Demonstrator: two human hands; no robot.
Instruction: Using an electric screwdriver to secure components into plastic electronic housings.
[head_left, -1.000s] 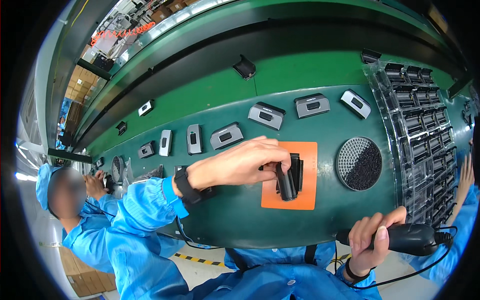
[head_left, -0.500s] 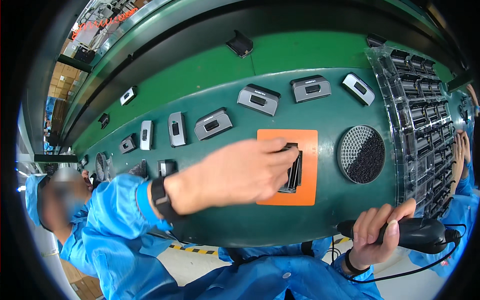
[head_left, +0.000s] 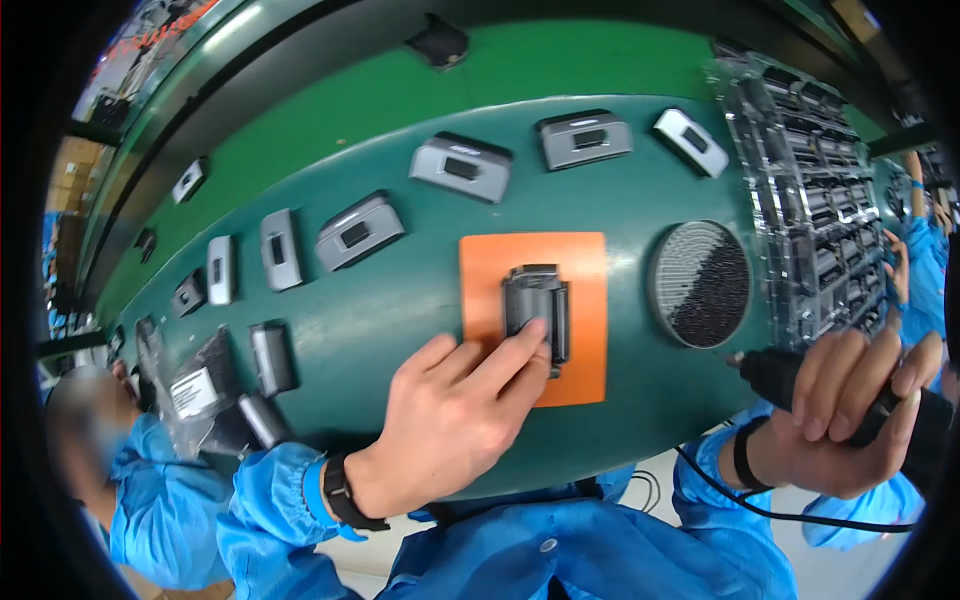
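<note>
A black plastic housing [head_left: 535, 300] lies lengthwise on an orange mat [head_left: 485, 270]. My left hand [head_left: 455, 420] reaches over the mat's lower edge, its index finger pressed onto the housing's lower part and holding it down; the fingers hide part of it. On the right, my right hand [head_left: 850, 400] is wrapped round a black electric screwdriver [head_left: 775, 375] with a cable. The screwdriver's tip points left, apart from the housing and below a round ribbed dish [head_left: 668, 260], part-filled with tiny black pieces that look like screws [head_left: 715, 300].
Several grey housings with dark windows, one a grey cover [head_left: 462, 168], line the green table. Clear trays [head_left: 800, 200] of black parts stand right, beside another person's hand [head_left: 898, 265]. Plastic bags [head_left: 205, 385] lie left, near another person's blue sleeve [head_left: 160, 500].
My left hand has drawn back toward me, uncovering the housing's upper part, its index finger now pressing on it. The screwdriver in my right hand has come up a little. The view has shifted.
</note>
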